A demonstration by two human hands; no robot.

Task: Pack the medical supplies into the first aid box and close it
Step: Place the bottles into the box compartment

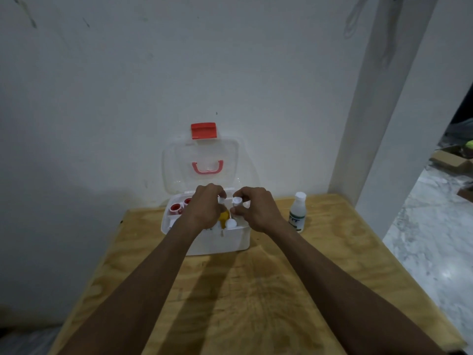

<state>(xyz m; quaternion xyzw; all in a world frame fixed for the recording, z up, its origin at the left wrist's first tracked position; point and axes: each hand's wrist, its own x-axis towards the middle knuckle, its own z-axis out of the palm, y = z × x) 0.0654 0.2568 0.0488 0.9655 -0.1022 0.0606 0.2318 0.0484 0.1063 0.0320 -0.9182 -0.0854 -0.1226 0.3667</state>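
Packing is under way: a small white-capped bottle (236, 204) is pinched by the right hand (256, 210) over the open first aid box (217, 242) on the desk (256, 290), the left hand (206, 206) is curled inside on something hidden, and the clear bottle (297, 212) beside the box must be fetched next.

One head-worn wide-angle view looks forward and down from above the near edge of the tabletop (256, 290). It faces the wall (128, 85) behind.
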